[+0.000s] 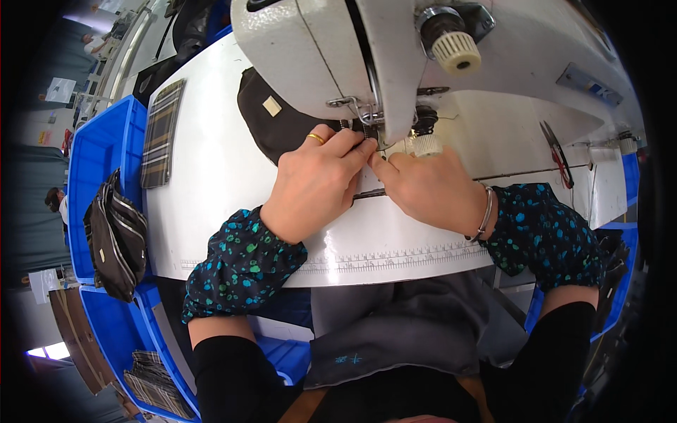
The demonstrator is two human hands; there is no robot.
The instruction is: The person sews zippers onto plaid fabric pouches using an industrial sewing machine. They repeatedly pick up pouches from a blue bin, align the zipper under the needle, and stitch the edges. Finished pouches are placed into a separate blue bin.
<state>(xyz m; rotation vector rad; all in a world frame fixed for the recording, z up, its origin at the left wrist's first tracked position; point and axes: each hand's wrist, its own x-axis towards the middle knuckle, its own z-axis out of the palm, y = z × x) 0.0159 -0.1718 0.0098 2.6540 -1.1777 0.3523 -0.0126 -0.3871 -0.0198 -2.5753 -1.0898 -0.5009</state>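
Observation:
A dark brown fabric piece (271, 130) with a small cream label lies on the white sewing table, running under the presser foot of the white sewing machine (303, 60). My left hand (317, 180), a gold ring on one finger, presses and grips the fabric's near edge with bent fingers, right beside the needle area. My right hand (430, 187) is curled, thumb and index finger pinched together close to the left fingertips. Whatever lies between those right fingertips is hidden. A bracelet circles the right wrist, and patterned sleeve covers are on both forearms.
A plaid fabric piece (162, 134) lies at the table's left edge. Blue bins (106, 134) stand on the left, one with dark fabric pieces (116, 240) over its rim, another with plaid pieces (155, 381). Thread snips (557, 155) lie right of the machine. A ruler strip (388, 259) follows the front edge.

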